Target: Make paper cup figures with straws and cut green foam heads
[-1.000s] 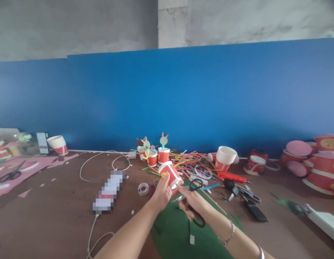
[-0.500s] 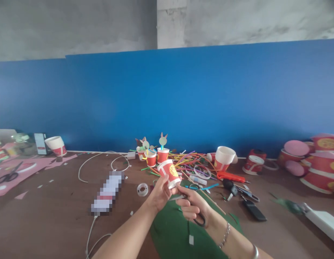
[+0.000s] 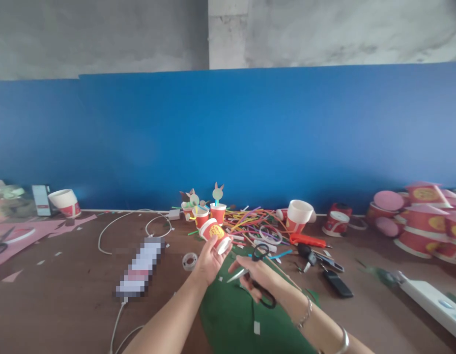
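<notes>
My left hand (image 3: 210, 260) grips a red and white paper cup (image 3: 213, 235) with a yellow print, tilted on its side with its white base toward the lower right. In my right hand (image 3: 263, 275) is a pair of scissors (image 3: 238, 275) with black handles, its blade pointing left, below the cup and apart from it. Part of the handles is hidden behind my fingers. Both hands are above a green sheet (image 3: 228, 314) on the table.
Behind the cup lie coloured sticks (image 3: 246, 216) and small cups with animal cutouts (image 3: 218, 194). A phone (image 3: 141, 268), a tape roll (image 3: 190, 261) and a white cable (image 3: 115, 324) lie left. To the right are a glue gun (image 3: 307, 240), keys (image 3: 308, 255) and stacked cups (image 3: 415, 231).
My left hand has turned the cup further onto its side and shifted it left. My right hand has drawn the scissors away from the cup's base. The view has swung slightly right.
</notes>
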The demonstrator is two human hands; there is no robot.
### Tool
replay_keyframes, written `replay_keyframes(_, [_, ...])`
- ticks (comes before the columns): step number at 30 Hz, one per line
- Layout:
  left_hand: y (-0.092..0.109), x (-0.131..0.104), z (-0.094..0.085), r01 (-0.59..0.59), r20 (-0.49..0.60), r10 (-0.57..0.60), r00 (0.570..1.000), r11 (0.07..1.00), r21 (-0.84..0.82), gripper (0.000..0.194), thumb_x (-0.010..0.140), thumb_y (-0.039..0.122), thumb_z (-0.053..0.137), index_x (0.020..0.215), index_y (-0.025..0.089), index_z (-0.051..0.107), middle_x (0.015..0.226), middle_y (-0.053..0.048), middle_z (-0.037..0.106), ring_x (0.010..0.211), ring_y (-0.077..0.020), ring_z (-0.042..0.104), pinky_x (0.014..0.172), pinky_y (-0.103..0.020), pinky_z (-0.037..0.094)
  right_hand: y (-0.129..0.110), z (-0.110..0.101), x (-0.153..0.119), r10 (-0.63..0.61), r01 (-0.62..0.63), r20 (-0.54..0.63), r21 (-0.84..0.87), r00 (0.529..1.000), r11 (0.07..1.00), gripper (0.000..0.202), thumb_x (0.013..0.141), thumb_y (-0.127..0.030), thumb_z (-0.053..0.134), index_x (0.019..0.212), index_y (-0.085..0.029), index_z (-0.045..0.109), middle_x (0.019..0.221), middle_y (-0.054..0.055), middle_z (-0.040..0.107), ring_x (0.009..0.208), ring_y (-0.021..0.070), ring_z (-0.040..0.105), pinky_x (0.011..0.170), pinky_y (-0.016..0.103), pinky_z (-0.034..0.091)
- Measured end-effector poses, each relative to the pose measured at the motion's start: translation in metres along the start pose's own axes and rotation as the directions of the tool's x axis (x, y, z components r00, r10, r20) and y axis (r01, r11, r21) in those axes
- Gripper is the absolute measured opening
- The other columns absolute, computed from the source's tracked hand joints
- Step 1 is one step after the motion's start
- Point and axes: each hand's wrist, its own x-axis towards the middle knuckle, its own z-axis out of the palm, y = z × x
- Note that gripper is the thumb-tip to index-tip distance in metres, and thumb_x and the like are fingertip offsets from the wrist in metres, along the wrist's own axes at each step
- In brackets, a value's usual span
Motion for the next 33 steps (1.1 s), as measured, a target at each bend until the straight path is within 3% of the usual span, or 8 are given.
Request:
replay_keyframes(4, [0.008, 0.009, -0.006, -0.05, -0.101, 0.044, 0.994, 0.997, -0.058, 0.028, 0.08, 0.034, 0.065, 0.097, 0.013, 0.061, 0.092, -0.008, 0.07, 0.095, -0.0204, 0.067, 0.086, -0.029, 0.053, 0.006, 0.006, -0.01, -0.306, 0.086, -0.197, -0.698, 0.931, 0.711, 0.026, 0.082, -0.026, 0.047, 0.103, -0.014, 0.059, 0.08, 0.01, 0.066, 0.077, 0.0221, 0.064, 0.068, 0.03, 0.046])
replay_keyframes(10, [0.001, 0.011, -0.013, -0.163, -0.009, 0.168, 0.986, 0.969, 0.184, 0.043, 0.068, 0.035, 0.076, 0.103, 0.016, 0.058, 0.096, -0.007, 0.068, 0.093, -0.0195, 0.065, 0.087, -0.032, 0.05, 0.0, -0.002, -0.028, -0.366, 0.252, 0.056, -0.82, 0.929, 0.514, 0.066, 0.069, -0.01, 0.048, 0.134, -0.019, 0.044, 0.123, 0.011, 0.058, 0.11, 0.0242, 0.056, 0.09, 0.032, 0.041])
replay_keyframes(15, [-0.01, 0.005, -0.01, -0.371, 0.077, 0.398, 0.914, 0.744, 0.556, 0.065, 0.056, 0.019, 0.081, 0.114, 0.019, 0.052, 0.111, -0.008, 0.063, 0.101, -0.0212, 0.06, 0.094, -0.034, 0.043, -0.002, -0.031, -0.009, -0.407, -0.211, -0.395, -0.88, 0.823, 0.426, 0.039, 0.079, -0.007, 0.041, 0.114, -0.013, 0.058, 0.112, 0.016, 0.062, 0.109, 0.0266, 0.056, 0.083, 0.032, 0.042])
replay_keyframes(19, [-0.014, 0.001, -0.009, -0.444, 0.195, 0.449, 0.872, 0.56, 0.699, 0.065, 0.055, 0.018, 0.08, 0.114, 0.019, 0.051, 0.111, -0.009, 0.061, 0.104, -0.0229, 0.058, 0.097, -0.035, 0.039, 0.006, -0.047, 0.0, -0.283, -0.381, -0.471, -0.868, 0.836, 0.319, 0.041, 0.076, -0.006, 0.048, 0.116, -0.012, 0.055, 0.111, 0.019, 0.062, 0.105, 0.0303, 0.059, 0.075, 0.033, 0.041])
replay_keyframes(24, [-0.015, -0.004, -0.007, -0.489, 0.28, 0.444, 0.851, 0.477, 0.73, 0.061, 0.055, 0.016, 0.079, 0.11, 0.019, 0.053, 0.108, -0.009, 0.061, 0.102, -0.0241, 0.057, 0.094, -0.034, 0.04, 0.007, -0.053, 0.0, -0.359, -0.286, -0.455, -0.855, 0.815, 0.433, 0.042, 0.077, -0.004, 0.042, 0.117, -0.014, 0.051, 0.099, 0.015, 0.067, 0.091, 0.026, 0.063, 0.064, 0.028, 0.037])
replay_keyframes(28, [-0.016, -0.005, -0.003, -0.465, 0.252, 0.443, 0.86, 0.481, 0.743, 0.058, 0.057, 0.013, 0.075, 0.11, 0.02, 0.052, 0.103, -0.006, 0.062, 0.099, -0.0223, 0.058, 0.091, -0.033, 0.042, -0.002, -0.058, -0.004, -0.491, -0.01, -0.441, -0.752, 0.751, 0.659, 0.038, 0.077, -0.012, 0.042, 0.112, -0.019, 0.053, 0.077, 0.004, 0.064, 0.068, 0.0178, 0.058, 0.059, 0.025, 0.034])
replay_keyframes(31, [-0.017, -0.006, -0.001, -0.447, 0.248, 0.402, 0.882, 0.54, 0.713, 0.056, 0.059, 0.013, 0.073, 0.11, 0.02, 0.051, 0.101, -0.006, 0.062, 0.094, -0.0203, 0.059, 0.088, -0.031, 0.043, -0.014, -0.06, -0.011, -0.441, 0.332, -0.465, -0.301, 0.767, 0.894, 0.021, 0.076, -0.023, 0.041, 0.087, -0.017, 0.059, 0.06, -0.001, 0.052, 0.051, 0.0121, 0.045, 0.049, 0.022, 0.031])
replay_keyframes(33, [-0.018, -0.005, -0.001, -0.456, 0.27, 0.383, 0.883, 0.572, 0.681, 0.054, 0.061, 0.014, 0.073, 0.109, 0.019, 0.05, 0.103, -0.007, 0.062, 0.093, -0.0195, 0.059, 0.088, -0.03, 0.043, -0.023, -0.059, -0.017, -0.4, 0.478, -0.426, 0.09, 0.811, 0.874, 0.022, 0.074, -0.028, 0.046, 0.086, -0.015, 0.06, 0.064, 0.0, 0.05, 0.05, 0.01, 0.041, 0.045, 0.022, 0.03])
